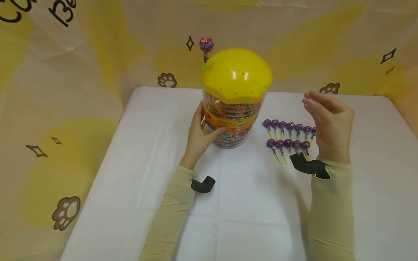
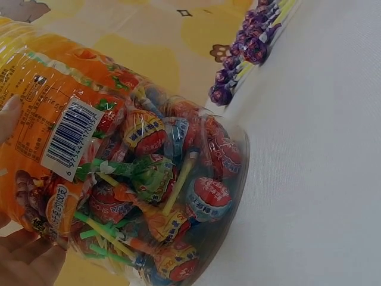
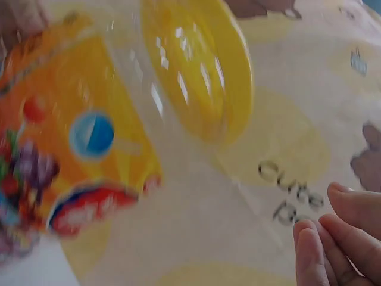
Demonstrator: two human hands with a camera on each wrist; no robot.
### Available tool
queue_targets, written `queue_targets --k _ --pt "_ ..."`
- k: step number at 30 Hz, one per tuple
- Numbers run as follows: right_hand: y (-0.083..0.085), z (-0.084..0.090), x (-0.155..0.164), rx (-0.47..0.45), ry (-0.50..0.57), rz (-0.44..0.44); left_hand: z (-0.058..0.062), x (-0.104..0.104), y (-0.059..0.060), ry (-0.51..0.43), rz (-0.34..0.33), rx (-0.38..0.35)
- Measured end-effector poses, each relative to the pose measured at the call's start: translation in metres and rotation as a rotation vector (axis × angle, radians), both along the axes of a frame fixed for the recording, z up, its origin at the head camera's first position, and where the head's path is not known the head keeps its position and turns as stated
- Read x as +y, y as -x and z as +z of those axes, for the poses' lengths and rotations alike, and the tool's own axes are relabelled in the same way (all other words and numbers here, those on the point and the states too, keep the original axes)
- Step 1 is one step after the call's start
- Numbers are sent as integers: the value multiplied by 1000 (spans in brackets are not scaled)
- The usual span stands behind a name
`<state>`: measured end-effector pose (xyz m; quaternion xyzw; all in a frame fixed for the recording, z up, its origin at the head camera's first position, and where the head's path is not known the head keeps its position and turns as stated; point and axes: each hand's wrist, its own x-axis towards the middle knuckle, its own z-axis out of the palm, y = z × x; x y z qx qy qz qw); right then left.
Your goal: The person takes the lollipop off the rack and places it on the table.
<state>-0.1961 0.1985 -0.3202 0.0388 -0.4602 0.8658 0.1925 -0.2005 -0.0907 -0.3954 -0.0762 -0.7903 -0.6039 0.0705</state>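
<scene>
A large clear jar (image 1: 232,141) with a yellow lid (image 1: 240,74) stands at the table's back half, full of wrapped lollipops (image 2: 208,199). My left hand (image 1: 202,132) grips its lower side, thumb across the orange label (image 2: 36,137) and fingers around the left. One lollipop (image 1: 206,44) with a red and purple wrapper rises upright at the lid's left edge. Raised to the right of the jar is my right hand (image 1: 331,121), its fingers slightly bent and close together, with nothing visible between them. Purple-wrapped lollipops (image 1: 290,125) lie in two rows between the jar and this hand.
The table has a white cover (image 1: 248,217). Behind it hangs a yellow-patterned cloth (image 1: 294,47) with paw prints and lettering, which also covers the left side. Black wrist mounts (image 1: 204,185) sit on both sleeves.
</scene>
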Motion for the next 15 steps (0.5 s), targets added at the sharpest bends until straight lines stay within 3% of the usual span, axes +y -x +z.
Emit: queue_targets --k 5,15 --pt "4 28 -30 37 -145 86 2 0 0 4 3 19" --pt "16 70 -77 89 -287 154 3 0 -3 13 11 -5"
